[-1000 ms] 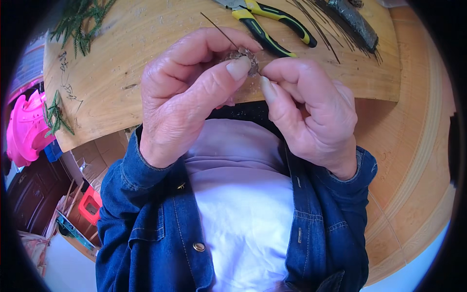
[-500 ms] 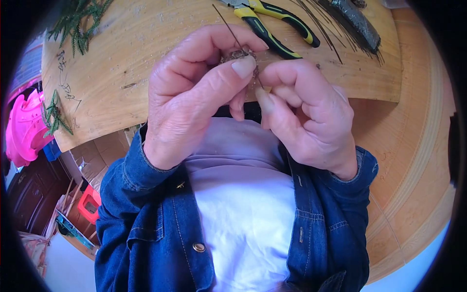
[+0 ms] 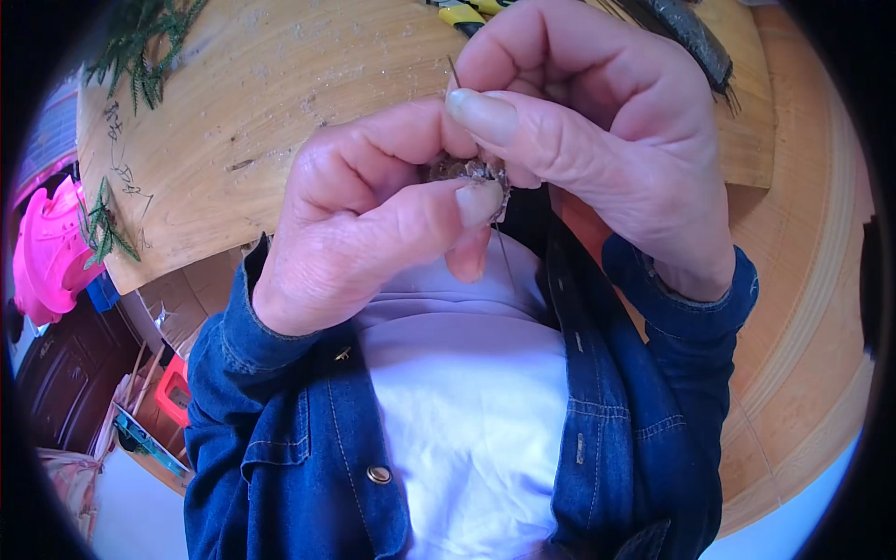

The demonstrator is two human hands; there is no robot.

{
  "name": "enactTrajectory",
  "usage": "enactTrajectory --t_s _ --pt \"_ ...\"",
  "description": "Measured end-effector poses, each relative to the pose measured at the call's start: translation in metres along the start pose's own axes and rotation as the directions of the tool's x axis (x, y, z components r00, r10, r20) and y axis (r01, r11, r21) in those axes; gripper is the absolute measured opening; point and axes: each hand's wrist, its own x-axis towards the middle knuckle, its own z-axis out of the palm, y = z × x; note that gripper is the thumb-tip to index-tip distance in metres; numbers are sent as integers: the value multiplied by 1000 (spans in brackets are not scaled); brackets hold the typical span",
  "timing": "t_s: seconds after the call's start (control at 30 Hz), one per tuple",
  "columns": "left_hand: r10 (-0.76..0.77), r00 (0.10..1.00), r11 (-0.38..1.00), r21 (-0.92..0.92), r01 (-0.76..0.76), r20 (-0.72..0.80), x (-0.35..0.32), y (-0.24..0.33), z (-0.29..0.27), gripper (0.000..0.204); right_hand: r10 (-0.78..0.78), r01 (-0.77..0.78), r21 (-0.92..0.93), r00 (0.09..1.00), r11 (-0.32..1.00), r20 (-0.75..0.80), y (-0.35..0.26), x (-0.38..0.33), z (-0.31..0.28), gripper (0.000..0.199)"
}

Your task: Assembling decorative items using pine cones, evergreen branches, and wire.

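Between its thumb and fingers, my left hand (image 3: 350,219) grips a small brown scaly piece that looks like a pine cone (image 3: 455,170), mostly covered by the fingers. A thin dark wire (image 3: 505,252) sticks out on both sides of the cone, one end hanging down in front of the shirt. My right hand (image 3: 616,140) is closed above, thumb and forefinger pinching the wire's upper end, whose tip shows over the thumb. The two hands touch or nearly touch at the cone.
The wooden table (image 3: 233,117) carries green artificial pine sprigs (image 3: 140,51) and a smaller sprig (image 3: 107,224) at its left edge. Yellow-black pliers (image 3: 460,17) lie partly behind my right hand. A dark wrapped bundle (image 3: 695,45) sits far right. Pink plastic (image 3: 51,252) stands left of the table.
My right hand has moved from the wire's lower end, right of the cone, up to its upper end. My left hand has lowered slightly, still gripping the cone.
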Motion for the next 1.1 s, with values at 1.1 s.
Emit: enactTrajectory --t_s 1.1 --pt "211 976 966 -141 -217 -57 3 -13 -3 35 139 -86 401 984 912 -107 9 -1 15 13"
